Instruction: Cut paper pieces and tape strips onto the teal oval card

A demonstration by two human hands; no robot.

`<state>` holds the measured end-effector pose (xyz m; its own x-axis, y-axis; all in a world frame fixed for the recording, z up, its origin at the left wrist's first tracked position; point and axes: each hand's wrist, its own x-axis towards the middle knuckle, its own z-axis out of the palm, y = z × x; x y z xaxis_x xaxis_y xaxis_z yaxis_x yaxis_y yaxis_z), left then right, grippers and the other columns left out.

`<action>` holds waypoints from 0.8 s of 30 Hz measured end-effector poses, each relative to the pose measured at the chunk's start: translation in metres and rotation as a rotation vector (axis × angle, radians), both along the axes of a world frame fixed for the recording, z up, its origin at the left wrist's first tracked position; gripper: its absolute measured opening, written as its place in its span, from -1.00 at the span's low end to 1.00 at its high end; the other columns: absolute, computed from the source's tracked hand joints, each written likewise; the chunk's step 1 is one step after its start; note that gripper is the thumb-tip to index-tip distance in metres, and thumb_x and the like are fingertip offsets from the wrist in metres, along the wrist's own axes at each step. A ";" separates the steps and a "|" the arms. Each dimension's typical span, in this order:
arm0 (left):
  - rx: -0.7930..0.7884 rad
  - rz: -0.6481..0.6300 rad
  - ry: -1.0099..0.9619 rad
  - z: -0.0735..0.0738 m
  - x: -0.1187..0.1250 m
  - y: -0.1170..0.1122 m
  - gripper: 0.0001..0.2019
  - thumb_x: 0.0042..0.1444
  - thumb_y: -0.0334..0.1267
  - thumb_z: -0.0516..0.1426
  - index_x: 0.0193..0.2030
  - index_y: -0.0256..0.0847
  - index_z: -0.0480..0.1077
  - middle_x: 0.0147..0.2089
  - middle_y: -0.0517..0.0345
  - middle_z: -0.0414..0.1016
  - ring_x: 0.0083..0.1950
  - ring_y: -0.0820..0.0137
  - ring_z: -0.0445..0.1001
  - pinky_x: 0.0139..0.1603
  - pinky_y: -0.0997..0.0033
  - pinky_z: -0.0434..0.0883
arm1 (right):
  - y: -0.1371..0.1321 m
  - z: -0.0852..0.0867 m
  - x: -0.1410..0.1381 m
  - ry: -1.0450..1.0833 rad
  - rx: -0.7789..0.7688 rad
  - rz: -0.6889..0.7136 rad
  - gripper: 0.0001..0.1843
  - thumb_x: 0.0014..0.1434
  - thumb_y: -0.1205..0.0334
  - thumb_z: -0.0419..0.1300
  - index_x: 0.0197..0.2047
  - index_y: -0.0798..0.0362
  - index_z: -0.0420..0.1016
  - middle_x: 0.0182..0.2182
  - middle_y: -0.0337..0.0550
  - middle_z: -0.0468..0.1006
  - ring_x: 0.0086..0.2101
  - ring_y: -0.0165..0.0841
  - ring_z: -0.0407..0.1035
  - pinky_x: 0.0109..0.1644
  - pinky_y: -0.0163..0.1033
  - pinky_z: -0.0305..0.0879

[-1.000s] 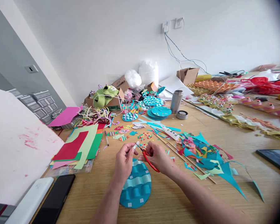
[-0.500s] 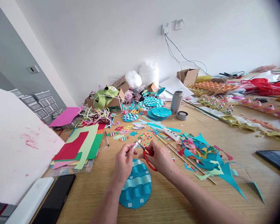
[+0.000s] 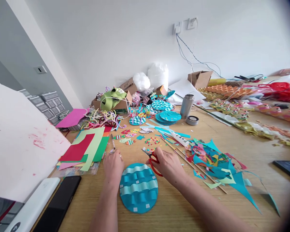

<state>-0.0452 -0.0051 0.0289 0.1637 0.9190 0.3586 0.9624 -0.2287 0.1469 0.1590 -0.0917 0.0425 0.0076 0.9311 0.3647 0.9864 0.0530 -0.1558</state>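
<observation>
My right hand (image 3: pixel 168 163) grips red-handled scissors (image 3: pixel 150 156), fingers through the handles and blades pointing up and left over the table. My left hand (image 3: pixel 113 165) is low on the table, just left of the blue paper disc, with its fingers curled. Something small and whitish shows at its fingertips, too hidden to name. The round blue disc (image 3: pixel 139 190) lies flat between my forearms. Wavy paper strips in light and darker blue cross it, and several small white squares sit on its surface. A pen (image 3: pixel 113 141) lies just beyond my left hand.
Paper fish (image 3: pixel 130 142) and confetti lie ahead, with a glue tube (image 3: pixel 180 139) and stacked blue discs (image 3: pixel 168 117) behind. Paper scraps (image 3: pixel 217 161) and sticks are at right. Coloured sheets (image 3: pixel 87 148), a black phone (image 3: pixel 58 203) and a steel flask (image 3: pixel 187 106) also stand or lie about.
My left hand has moved left and down from the scissors, taking the small white strip away from the blades. The disc is now fully exposed. My right hand still grips the scissors.
</observation>
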 end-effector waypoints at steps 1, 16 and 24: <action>-0.005 -0.018 -0.053 0.002 0.001 0.000 -0.86 -0.02 -0.40 0.10 -0.32 -0.23 0.46 -0.33 -0.05 0.51 -0.20 0.17 0.45 -0.11 0.19 0.29 | -0.001 0.000 0.000 -0.027 0.012 0.021 -0.83 0.18 0.14 0.10 -0.36 0.05 0.25 -0.50 -0.13 0.54 -0.49 -0.29 0.42 -0.51 -0.27 -0.26; -0.452 -0.508 -0.945 0.012 0.028 -0.014 -0.98 -0.11 -0.39 0.14 -0.49 -0.23 0.40 -0.13 0.04 0.42 -0.01 0.28 0.40 -0.07 0.36 0.33 | -0.008 0.006 -0.009 -0.173 -0.001 0.245 -0.93 0.16 0.30 0.15 -0.34 0.11 0.33 -0.51 -0.17 0.50 -0.48 -0.34 0.40 -0.49 -0.28 -0.16; -0.422 -0.428 -1.174 0.015 0.032 -0.015 -0.96 -0.15 -0.35 0.14 -0.54 -0.24 0.36 -0.21 0.08 0.39 -0.08 0.31 0.37 -0.09 0.38 0.29 | -0.009 0.013 -0.014 -0.128 -0.154 0.136 -0.88 0.17 0.22 0.12 -0.25 0.09 0.34 -0.41 -0.12 0.55 -0.37 -0.25 0.47 -0.48 -0.27 -0.05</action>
